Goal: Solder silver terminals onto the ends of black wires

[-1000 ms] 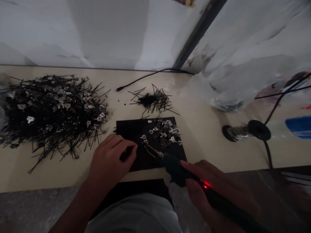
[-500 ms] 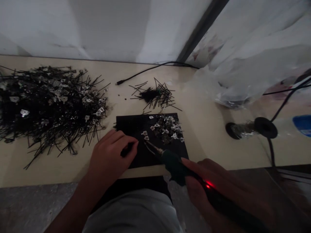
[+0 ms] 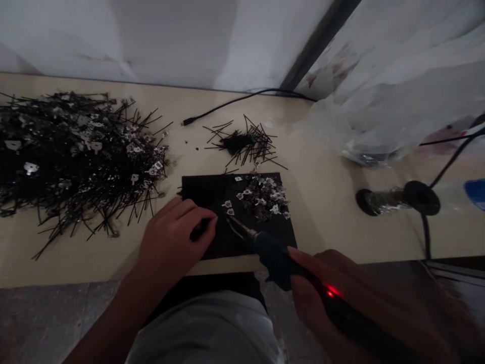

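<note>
Soldering iron [image 3: 280,255] sits gripped in your right hand [image 3: 341,298], fingers wrapped round the handle, tip down on the black mat [image 3: 204,189] beside a small metal tab [image 3: 227,204]. Your left hand [image 3: 172,242] rests on the mat, fingers curled, pinching something dark; can't tell what.

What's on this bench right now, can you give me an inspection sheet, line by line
Surface: beige table, black mat at the near edge.
Job's things: soldering iron, red light on, tip on the mat beside a small metal tab; tab cluster on the mat.
Clutter: large pile of black wires and tabs; small wire bundle; solder spool; clear plastic bag.
Grippers: left hand pinches something dark on the mat; right hand grips the iron.
Cables: black cable along the back; cords at right.
Surroundings: white wall.
</note>
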A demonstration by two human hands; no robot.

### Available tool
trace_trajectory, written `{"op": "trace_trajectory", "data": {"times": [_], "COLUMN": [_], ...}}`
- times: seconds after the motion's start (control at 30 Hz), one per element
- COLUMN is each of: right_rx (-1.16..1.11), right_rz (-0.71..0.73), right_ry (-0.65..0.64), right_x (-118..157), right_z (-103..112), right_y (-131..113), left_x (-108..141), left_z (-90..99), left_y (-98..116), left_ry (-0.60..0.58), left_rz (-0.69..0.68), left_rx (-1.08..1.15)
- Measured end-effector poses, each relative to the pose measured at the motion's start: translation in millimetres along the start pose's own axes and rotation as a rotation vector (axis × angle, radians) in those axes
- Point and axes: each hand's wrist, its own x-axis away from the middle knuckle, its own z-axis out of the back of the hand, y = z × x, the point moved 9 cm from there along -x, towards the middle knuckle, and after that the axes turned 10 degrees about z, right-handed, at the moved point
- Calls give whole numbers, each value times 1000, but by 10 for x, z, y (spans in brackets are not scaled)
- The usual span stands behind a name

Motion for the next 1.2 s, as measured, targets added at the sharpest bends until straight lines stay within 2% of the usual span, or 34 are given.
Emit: {"op": "trace_trajectory", "data": {"times": [0.07, 0.17, 0.3, 0.5, 0.6, 0.73, 0.93, 1.2], "right_rx": [10, 46, 80, 98, 93, 106, 124, 82], "right_rz": [-18, -93, -60, -95, -57, -23, -96, -108], "right_ry": [-63, -54, -48, -43, -13, -46, -86, 76], "right_x": [-2, 8, 0, 17, 18, 17, -16, 3], "right_z": [-15, 27, 36, 32, 46, 31, 17, 16], "right_y": [8, 26, -36, 0, -22, -30, -9, 1], "left_x": [0, 3, 7, 4, 4, 5, 7, 8], "left_z": [-4, -1, 11, 4, 3, -8, -26, -36], "left_y": [-2, -4, 1, -1, -6, -17, -26, -33], "left_ry": [-10, -12, 4, 1, 0, -12, -41, -39], "left_rz": [3, 5, 1, -1, -2, 5, 9, -1], "left_rx": [3, 8, 4, 13, 15, 3, -9, -15]}}
